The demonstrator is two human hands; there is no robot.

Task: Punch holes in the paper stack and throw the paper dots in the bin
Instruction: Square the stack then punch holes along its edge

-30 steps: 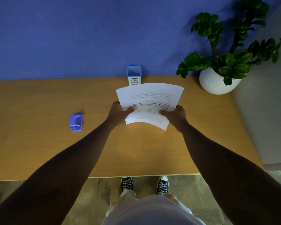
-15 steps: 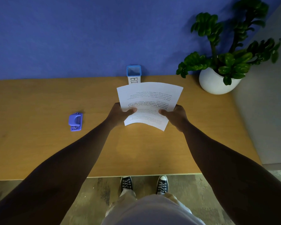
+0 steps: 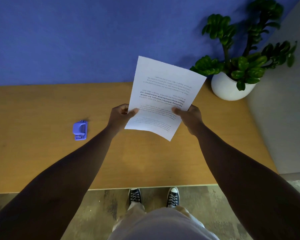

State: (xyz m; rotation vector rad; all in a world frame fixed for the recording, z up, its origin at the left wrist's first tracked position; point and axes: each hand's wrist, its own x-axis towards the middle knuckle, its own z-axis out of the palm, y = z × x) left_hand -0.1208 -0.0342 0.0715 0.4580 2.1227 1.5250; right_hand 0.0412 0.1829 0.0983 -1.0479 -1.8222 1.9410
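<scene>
Now the white printed paper stack [image 3: 164, 99], gripped at its near end by the fingers of the left hand [image 3: 120, 116] and right hand [image 3: 189, 116], stands steeper above the wooden tabletop [image 3: 42, 104], hiding the bin; the small blue hole punch [image 3: 80, 130] lies untouched, so punching has not begun.

Head-worn view, looking steeply down — desk [image 3: 42, 161] close, wide-angle

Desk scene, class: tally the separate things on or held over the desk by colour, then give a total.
Blue-purple: 1, the hole punch
White: 2, the paper stack and the plant pot
Total: 3
</scene>
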